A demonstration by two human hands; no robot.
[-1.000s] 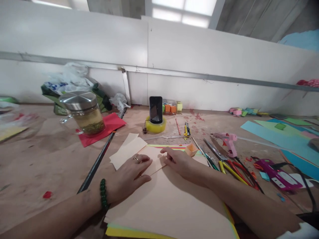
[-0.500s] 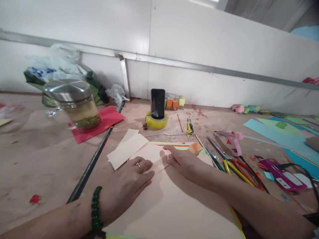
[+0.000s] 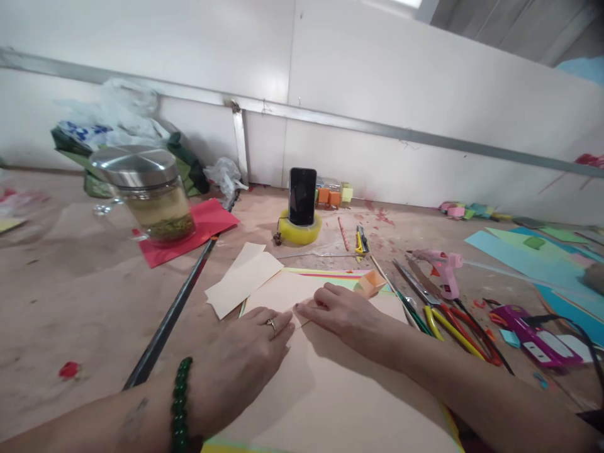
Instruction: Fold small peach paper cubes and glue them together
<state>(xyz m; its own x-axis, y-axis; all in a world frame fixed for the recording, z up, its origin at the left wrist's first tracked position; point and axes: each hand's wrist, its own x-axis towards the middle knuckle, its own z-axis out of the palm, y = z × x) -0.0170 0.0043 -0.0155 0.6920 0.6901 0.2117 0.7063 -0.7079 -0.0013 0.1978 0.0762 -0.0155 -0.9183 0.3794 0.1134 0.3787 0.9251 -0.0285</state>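
My left hand, with a ring and a green bead bracelet, lies flat on a stack of pale peach paper, fingers stretched toward the middle. My right hand rests on the same stack, its fingers curled and the index fingertip pressing at a thin paper edge beside the left fingertips. Most of the small peach piece under the hands is hidden. Just behind the right hand stands a small folded orange paper box. Loose peach strips lie at the stack's back left corner.
A lidded glass mug stands on red paper at left. A phone leans in a yellow tape roll. Scissors, a pink glue gun, a purple power strip and coloured sheets lie at right.
My right hand's fingers have curled in and its fingertip has moved left and nearer to me, beside my left fingertips. My left fingers lie straighter. The view has shifted slightly.
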